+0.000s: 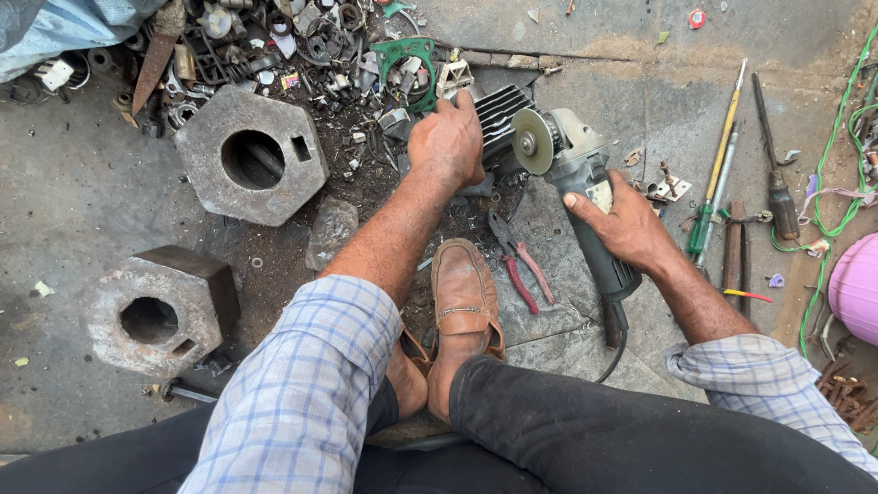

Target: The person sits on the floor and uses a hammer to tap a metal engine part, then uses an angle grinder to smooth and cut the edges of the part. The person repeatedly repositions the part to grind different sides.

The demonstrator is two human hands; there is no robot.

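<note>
My right hand (625, 222) grips the grey body of an angle grinder (574, 163), whose round disc (532, 141) faces a dark finned metal part (502, 119) on the ground. My left hand (446, 139) presses down on the left side of that finned part, holding it. The grinder's disc sits right at the part's right edge; contact cannot be judged. My brown leather shoe (465, 306) rests on the ground just below the part.
Red-handled pliers (518, 261) lie beside the shoe. Two heavy hexagonal metal blocks (249, 155) (157, 309) stand at left. A scrap pile with a green frame (407, 55) fills the top. Screwdrivers and rods (718, 174) lie at right, near green wire (828, 155) and a pink object (855, 285).
</note>
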